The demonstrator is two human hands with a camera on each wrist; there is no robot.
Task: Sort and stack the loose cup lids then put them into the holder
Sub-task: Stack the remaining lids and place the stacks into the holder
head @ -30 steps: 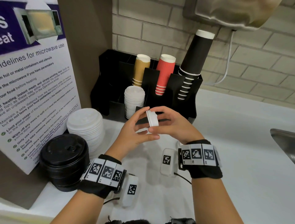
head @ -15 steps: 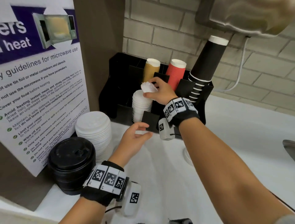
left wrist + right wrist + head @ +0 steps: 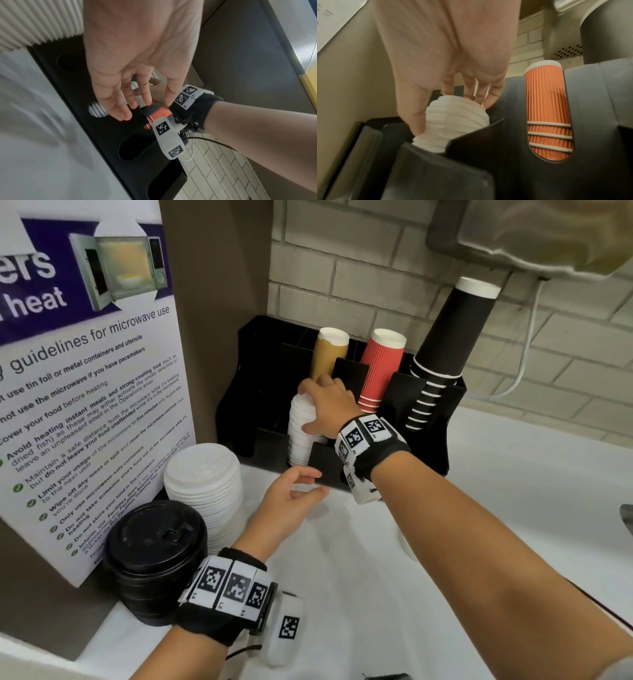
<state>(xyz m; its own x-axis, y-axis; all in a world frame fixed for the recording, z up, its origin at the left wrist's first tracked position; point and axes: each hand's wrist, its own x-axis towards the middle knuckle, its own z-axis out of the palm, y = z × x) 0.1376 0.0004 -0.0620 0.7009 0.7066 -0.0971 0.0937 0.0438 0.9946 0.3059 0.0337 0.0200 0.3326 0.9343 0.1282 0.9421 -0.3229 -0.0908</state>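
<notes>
A stack of small white lids (image 3: 298,436) (image 3: 453,121) stands in a front slot of the black holder (image 3: 260,364) (image 3: 505,162). My right hand (image 3: 308,409) (image 3: 453,116) grips the top of that stack, thumb down its near side and fingers over the far edge. Held low in front of the holder, my left hand (image 3: 303,484) (image 3: 137,106) has relaxed fingers and holds nothing. A stack of large white lids (image 3: 203,484) (image 3: 34,23) and a stack of black lids (image 3: 157,556) stand on the counter at left.
Brown cups (image 3: 330,354), red cups (image 3: 382,368) and tilted black cups (image 3: 445,344) fill the holder's back slots. A microwave poster (image 3: 85,371) stands at left. The white counter (image 3: 479,491) runs right to a sink edge (image 3: 627,518). A wall unit (image 3: 531,234) hangs above.
My right hand carried a small white lid from between both hands up to the holder and lowered it onto the stack. The left hand let go and stayed low.
</notes>
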